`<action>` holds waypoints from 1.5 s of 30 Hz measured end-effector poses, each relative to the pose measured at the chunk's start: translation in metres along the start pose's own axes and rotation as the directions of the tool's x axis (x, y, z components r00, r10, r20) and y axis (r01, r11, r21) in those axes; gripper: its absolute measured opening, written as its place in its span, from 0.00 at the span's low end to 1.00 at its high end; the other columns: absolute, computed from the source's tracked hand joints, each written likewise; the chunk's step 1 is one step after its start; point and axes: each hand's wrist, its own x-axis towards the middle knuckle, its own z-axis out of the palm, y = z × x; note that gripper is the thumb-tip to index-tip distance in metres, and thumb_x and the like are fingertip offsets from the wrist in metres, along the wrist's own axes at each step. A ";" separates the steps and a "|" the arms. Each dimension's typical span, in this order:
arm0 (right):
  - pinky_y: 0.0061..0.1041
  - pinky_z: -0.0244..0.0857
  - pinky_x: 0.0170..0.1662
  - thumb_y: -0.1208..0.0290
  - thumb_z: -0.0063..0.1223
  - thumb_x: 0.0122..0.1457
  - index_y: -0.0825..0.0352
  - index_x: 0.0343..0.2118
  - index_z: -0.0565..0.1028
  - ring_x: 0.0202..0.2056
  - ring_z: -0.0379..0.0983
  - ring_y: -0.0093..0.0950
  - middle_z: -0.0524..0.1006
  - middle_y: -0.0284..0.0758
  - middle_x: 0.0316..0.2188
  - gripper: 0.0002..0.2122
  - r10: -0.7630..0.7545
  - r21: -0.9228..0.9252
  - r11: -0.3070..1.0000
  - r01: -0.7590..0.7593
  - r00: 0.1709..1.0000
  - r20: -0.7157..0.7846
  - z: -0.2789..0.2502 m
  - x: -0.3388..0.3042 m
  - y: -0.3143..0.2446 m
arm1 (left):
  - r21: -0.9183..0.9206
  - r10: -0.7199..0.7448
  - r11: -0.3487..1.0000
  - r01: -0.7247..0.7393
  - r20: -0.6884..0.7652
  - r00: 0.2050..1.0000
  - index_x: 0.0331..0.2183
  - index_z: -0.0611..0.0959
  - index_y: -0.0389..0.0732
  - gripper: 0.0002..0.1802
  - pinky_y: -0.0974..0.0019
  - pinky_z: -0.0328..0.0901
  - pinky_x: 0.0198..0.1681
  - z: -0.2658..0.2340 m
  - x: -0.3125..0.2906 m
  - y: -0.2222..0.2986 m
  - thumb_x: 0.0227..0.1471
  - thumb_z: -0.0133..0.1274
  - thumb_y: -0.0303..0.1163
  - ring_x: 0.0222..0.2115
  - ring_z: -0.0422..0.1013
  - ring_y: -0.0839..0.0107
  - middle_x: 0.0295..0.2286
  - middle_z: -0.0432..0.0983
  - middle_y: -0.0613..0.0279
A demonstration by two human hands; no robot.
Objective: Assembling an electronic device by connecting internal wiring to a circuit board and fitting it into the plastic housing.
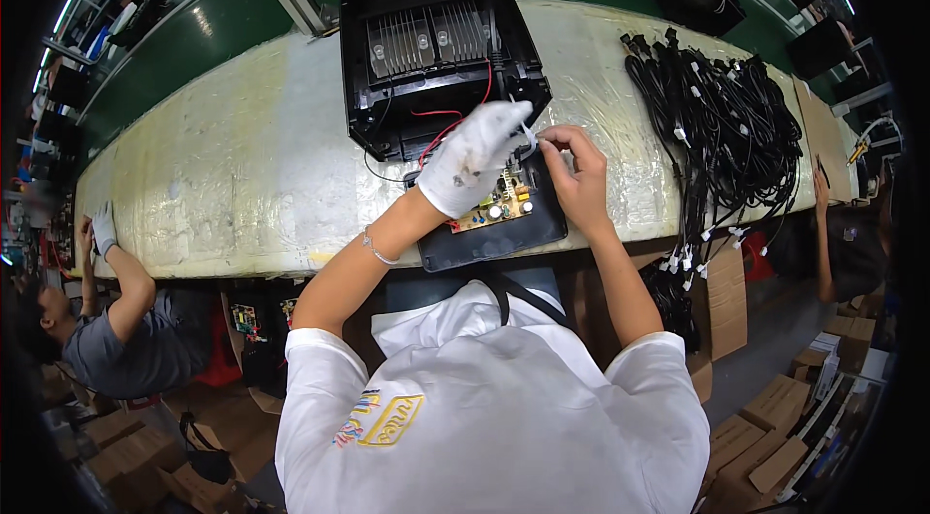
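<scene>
My left hand, in a soiled white glove, is closed above a circuit board, its fingertips pinched together; what lies inside them is hidden. Beside it my bare right hand pinches a thin white strip that runs up to the glove. The board, with small yellow and white parts on it, rests on a black panel at the table's near edge. Just beyond stands an open black housing with a finned metal heat sink. Red wires run from it toward my left hand.
A heap of black cables with white connectors covers the table's right side and hangs over the front edge. The table is wrapped in clear film. Other people work at left and right. Cardboard boxes stand on the floor.
</scene>
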 end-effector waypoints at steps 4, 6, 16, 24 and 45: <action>0.17 0.65 0.40 0.81 0.51 0.61 0.73 0.37 0.74 0.35 0.71 0.18 0.76 0.31 0.34 0.04 0.315 0.307 0.893 -0.327 0.945 0.091 0.005 -0.002 0.002 | -0.114 -0.467 0.882 0.458 -0.073 0.881 0.40 0.75 0.36 0.13 0.60 0.70 0.37 -0.010 0.004 0.011 0.51 0.58 0.26 0.35 0.73 0.55 0.37 0.73 0.51; 0.16 0.65 0.40 0.80 0.50 0.62 0.73 0.37 0.74 0.35 0.71 0.16 0.76 0.31 0.34 0.04 0.366 0.394 0.836 -0.381 0.923 0.118 0.008 0.000 0.002 | 0.004 -0.415 0.910 0.415 0.013 0.910 0.38 0.76 0.36 0.11 0.60 0.70 0.39 -0.013 -0.003 -0.003 0.53 0.55 0.28 0.35 0.73 0.55 0.35 0.73 0.52; 0.18 0.66 0.40 0.80 0.51 0.61 0.73 0.39 0.76 0.34 0.72 0.18 0.78 0.32 0.34 0.06 0.279 0.342 0.890 -0.303 0.953 0.119 0.012 0.001 0.004 | 0.091 -0.444 0.893 0.441 0.343 0.828 0.33 0.84 0.39 0.09 0.65 0.68 0.41 -0.024 0.006 -0.012 0.53 0.56 0.34 0.35 0.74 0.63 0.31 0.76 0.56; 0.22 0.67 0.31 0.81 0.54 0.56 0.70 0.36 0.78 0.28 0.75 0.26 0.79 0.38 0.33 0.05 0.031 0.082 0.996 -0.027 0.999 -0.045 0.016 0.000 -0.003 | -0.008 -0.422 0.905 0.426 0.118 0.899 0.26 0.82 0.38 0.05 0.64 0.69 0.41 -0.028 0.009 0.004 0.45 0.61 0.28 0.35 0.74 0.63 0.29 0.77 0.59; 0.19 0.68 0.36 0.82 0.55 0.56 0.72 0.36 0.77 0.30 0.75 0.21 0.80 0.35 0.33 0.05 0.117 0.076 0.991 -0.110 0.989 -0.090 0.013 -0.006 -0.009 | 0.141 0.051 0.987 -0.074 0.160 0.986 0.40 0.83 0.45 0.19 0.66 0.72 0.36 -0.016 0.014 0.001 0.44 0.54 0.17 0.33 0.76 0.61 0.34 0.78 0.59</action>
